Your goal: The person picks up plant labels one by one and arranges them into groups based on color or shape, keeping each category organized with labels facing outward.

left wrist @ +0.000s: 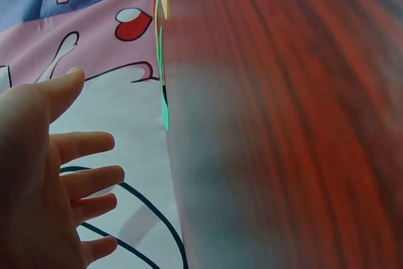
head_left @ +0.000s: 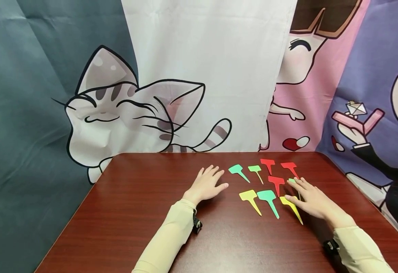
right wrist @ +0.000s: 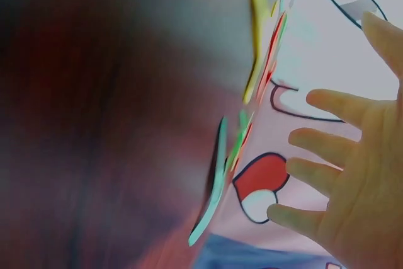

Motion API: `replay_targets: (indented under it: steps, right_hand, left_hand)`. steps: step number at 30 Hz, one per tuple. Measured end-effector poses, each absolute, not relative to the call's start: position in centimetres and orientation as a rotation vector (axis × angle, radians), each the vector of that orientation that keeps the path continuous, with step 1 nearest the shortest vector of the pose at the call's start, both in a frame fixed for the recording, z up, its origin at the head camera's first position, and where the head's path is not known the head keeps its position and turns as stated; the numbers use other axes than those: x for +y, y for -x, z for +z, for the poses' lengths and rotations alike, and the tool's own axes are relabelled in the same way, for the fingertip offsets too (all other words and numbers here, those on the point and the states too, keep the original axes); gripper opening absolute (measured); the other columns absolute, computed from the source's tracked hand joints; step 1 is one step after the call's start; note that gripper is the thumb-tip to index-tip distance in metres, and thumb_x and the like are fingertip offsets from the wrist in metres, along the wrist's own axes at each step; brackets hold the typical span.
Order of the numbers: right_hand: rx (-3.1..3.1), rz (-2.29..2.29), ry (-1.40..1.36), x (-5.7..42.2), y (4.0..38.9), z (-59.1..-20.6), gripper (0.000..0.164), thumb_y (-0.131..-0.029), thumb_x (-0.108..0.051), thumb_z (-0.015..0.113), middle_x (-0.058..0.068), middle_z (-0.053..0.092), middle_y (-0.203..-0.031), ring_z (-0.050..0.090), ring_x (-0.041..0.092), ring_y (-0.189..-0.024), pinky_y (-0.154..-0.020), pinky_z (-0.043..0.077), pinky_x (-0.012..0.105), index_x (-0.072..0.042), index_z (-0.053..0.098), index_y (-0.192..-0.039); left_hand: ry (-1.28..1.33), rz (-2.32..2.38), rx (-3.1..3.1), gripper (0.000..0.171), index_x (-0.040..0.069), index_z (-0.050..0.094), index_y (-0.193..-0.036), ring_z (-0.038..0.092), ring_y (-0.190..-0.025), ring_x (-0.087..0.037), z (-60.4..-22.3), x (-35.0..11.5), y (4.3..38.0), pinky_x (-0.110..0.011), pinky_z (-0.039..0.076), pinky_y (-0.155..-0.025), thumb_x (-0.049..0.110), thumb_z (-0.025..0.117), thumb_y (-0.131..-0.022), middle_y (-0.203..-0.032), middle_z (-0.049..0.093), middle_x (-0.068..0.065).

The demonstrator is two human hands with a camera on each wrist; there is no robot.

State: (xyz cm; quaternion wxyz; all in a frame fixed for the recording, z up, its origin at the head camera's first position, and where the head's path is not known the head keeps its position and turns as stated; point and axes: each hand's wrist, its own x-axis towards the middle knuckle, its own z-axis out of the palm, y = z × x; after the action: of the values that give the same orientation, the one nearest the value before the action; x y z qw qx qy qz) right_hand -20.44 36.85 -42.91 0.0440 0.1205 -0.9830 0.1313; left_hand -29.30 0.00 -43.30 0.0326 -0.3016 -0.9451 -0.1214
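Several T-shaped plastic plant labels lie spread on the table. At the back are a teal label (head_left: 238, 171), a light green label (head_left: 255, 170) and two red labels (head_left: 268, 163). A third red label (head_left: 276, 182) lies nearer. In front are a yellow label (head_left: 249, 196), another teal label (head_left: 268, 197) and a second yellow label (head_left: 292, 207). My right hand (head_left: 313, 199) has its fingers spread above the right-hand labels, partly covering a green label (head_left: 292, 181). My left hand (head_left: 205, 185), fingers spread and holding nothing, is left of the group.
The dark red wooden table (head_left: 134, 212) has rounded far corners. Directly behind it hangs a printed cloth backdrop (head_left: 212, 57) with cartoon figures. In the right wrist view a teal label (right wrist: 217, 187) lies close by on the tabletop.
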Motion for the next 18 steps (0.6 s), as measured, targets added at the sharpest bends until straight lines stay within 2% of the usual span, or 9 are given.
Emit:
replay_targets:
  steps: [5, 11, 18]
  right_hand:
    - [-3.003, 0.386, -0.356, 38.3, 20.0, -43.2, 0.069, -0.089, -0.052, 0.057, 0.032, 0.039, -0.142, 0.032, 0.053, -0.131, -0.097, 0.028, 0.069, -0.006, 0.047, -0.139]
    - [-3.036, 0.388, -0.296, 39.6, 19.3, -43.0, 0.072, -0.088, -0.052, 0.057, 0.032, 0.038, -0.143, 0.03, 0.052, -0.132, -0.099, 0.027, 0.068, -0.002, 0.047, -0.139]
    - [-3.046, 0.42, -0.246, 41.3, 18.8, -43.3, 0.071, -0.087, -0.053, 0.059, 0.032, 0.037, -0.143, 0.028, 0.052, -0.133, -0.098, 0.026, 0.068, -0.004, 0.048, -0.138]
  left_hand:
    - [0.937, -0.37, -2.902, 0.063, 0.018, 0.042, -0.145, 0.026, -0.143, -0.027, -43.2, 0.4, 29.3, -0.051, 0.02, -0.115, 0.056, 0.041, -0.095, -0.15, 0.039, -0.008]
    - [0.946, -0.366, -2.897, 0.063, 0.018, 0.042, -0.145, 0.025, -0.144, -0.026, -43.2, 1.0, 29.7, -0.051, 0.02, -0.115, 0.056, 0.04, -0.095, -0.15, 0.039, -0.008]
    - [0.963, -0.371, -2.898, 0.062, 0.018, 0.042, -0.145, 0.026, -0.143, -0.028, -43.4, 1.5, 29.9, -0.051, 0.02, -0.115, 0.056, 0.04, -0.095, -0.15, 0.039, -0.008]
